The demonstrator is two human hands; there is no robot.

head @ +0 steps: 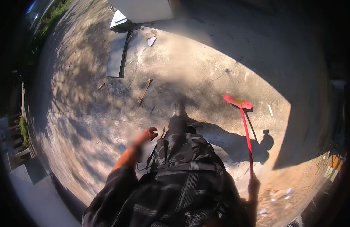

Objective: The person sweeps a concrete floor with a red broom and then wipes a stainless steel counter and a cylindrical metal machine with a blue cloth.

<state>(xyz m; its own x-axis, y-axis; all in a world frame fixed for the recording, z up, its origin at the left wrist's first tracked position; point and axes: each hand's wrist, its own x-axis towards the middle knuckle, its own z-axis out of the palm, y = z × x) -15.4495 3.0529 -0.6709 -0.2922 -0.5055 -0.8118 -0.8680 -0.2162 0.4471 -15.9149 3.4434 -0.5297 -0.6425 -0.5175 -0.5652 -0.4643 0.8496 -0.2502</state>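
My right hand (253,183), at the lower right, is closed around the end of the red handle of a push broom (246,133). The handle runs away from me to a red broom head with a yellowish middle, near the sunlit concrete floor (186,59). My left hand (151,133) hangs beside my left hip with its fingers loosely bent. I see nothing in it, and a gap shows between the fingers. Ahead of that hand, a splintered strip of wood (144,92) lies on the floor.
A flat grey panel (117,54) lies by a pale wall or pillar (148,10) ahead. Nearby are a white broken piece (152,41) and a wood chip (101,86). A white scrap (270,110) lies right of the broom head. A pale block (44,198) stands at lower left.
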